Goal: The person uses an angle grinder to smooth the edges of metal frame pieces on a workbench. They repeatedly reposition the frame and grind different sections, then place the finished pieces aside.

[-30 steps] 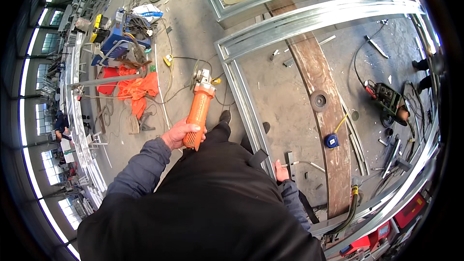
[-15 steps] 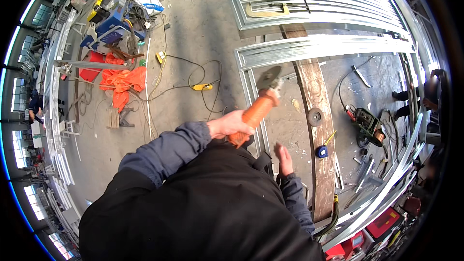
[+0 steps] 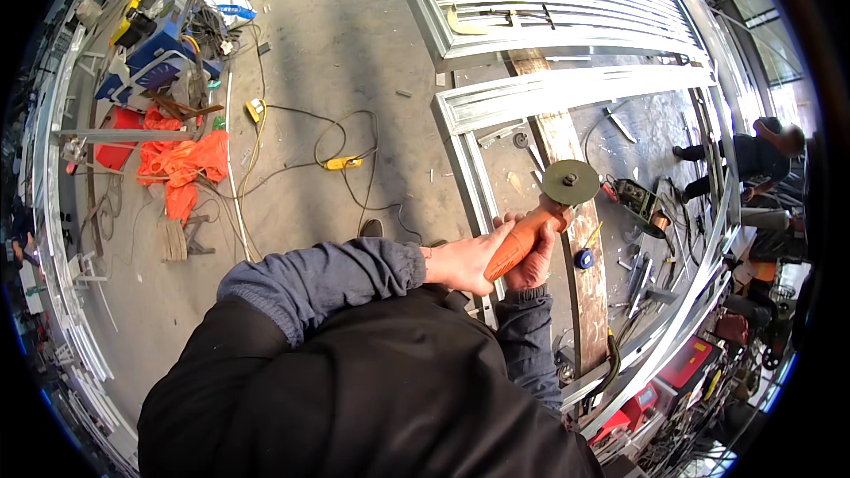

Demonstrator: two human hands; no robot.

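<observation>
An orange angle grinder [image 3: 516,248] is held in front of my body, tilted with its head to the upper right. Its flat grey-green disc [image 3: 567,179] faces up over the wooden plank. My left hand [image 3: 462,264] is closed round the rear of the orange body. From the other side my right hand [image 3: 537,258] wraps the body nearer the head, its fingers partly hidden behind the tool. Just left of the hands runs a galvanized metal frame [image 3: 467,159].
A worn plank [image 3: 587,301] bears a blue tape measure [image 3: 583,258]. Farther off lies a slatted metal panel [image 3: 531,40] with a clamp [image 3: 465,21] on it. A yellow socket [image 3: 343,163] and cables lie on the floor at left. Another person [image 3: 768,155] is at right.
The grinder has moved right and its disc has turned face up. My right hand, earlier apart from it, now grips its body. The view has shifted right.
</observation>
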